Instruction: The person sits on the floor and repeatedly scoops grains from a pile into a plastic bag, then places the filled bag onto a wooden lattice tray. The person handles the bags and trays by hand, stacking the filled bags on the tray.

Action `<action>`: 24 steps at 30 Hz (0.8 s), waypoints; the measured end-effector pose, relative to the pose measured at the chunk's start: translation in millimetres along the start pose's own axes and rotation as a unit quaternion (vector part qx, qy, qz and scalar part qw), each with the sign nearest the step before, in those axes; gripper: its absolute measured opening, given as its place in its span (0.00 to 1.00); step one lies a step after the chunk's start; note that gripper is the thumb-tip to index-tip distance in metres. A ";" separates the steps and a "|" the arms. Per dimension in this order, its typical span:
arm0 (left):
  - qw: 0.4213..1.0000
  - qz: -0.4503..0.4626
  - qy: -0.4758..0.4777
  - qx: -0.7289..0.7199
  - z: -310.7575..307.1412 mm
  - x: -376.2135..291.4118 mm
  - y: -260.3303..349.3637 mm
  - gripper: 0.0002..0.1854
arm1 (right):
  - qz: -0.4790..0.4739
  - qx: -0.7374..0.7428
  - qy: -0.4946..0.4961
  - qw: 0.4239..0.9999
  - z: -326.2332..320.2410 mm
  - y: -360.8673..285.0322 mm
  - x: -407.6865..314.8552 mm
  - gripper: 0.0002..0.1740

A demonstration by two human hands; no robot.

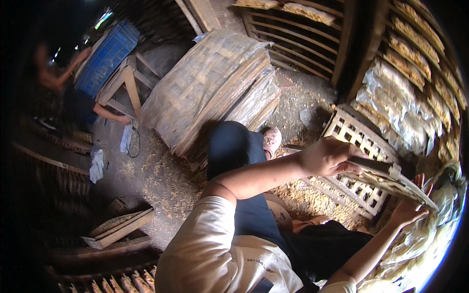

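My left hand [331,157] grips one end of a thin wooden tray or frame [392,174], which is tilted and seen nearly edge-on. At the frame's other side is my right hand [408,208], its fingers and thumb on either side of the edge. Much of the frame's face is hidden from view. Below it stands a pale lattice crate [339,128] with square holes. Clear plastic sheeting [406,249] bunches beside my right forearm. Plastic-covered slabs of pale, grainy food [395,102] lie past the crate.
Slatted racks [300,34] bear grainy slabs [410,47]. A stack of trays under plastic sheeting [209,73] stands beyond my knee. Loose yellowish grains [337,201] litter the floor. At left, another person [58,80] is beside a blue plastic crate [110,58] on a wooden stand [128,82].
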State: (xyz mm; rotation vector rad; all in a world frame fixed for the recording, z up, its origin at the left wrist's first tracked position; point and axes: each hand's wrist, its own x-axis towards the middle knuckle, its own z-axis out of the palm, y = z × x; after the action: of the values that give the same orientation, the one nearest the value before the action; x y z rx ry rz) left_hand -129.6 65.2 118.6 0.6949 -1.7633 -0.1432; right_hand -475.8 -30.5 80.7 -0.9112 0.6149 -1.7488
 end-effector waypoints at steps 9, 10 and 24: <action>0.935 -0.055 0.342 -0.071 -103.6 73.5 34.6 0.14 | 0.031 -0.252 -0.120 0.960 -27.3 45.1 -1.7 0.39; 0.937 -0.065 0.341 -0.044 -125.8 79.0 38.2 0.13 | 0.006 -0.249 -0.146 0.957 -12.5 42.8 -5.3 0.34; 0.871 -0.231 0.303 0.309 -420.3 18.0 120.6 0.43 | 0.171 0.001 -0.111 0.979 388.5 86.2 -120.3 0.13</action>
State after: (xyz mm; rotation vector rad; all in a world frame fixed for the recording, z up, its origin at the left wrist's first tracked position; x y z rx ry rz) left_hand 206.4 260.7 319.7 1.4462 -0.9889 0.3108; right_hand -89.8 59.2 206.7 -0.9242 0.5836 -1.3199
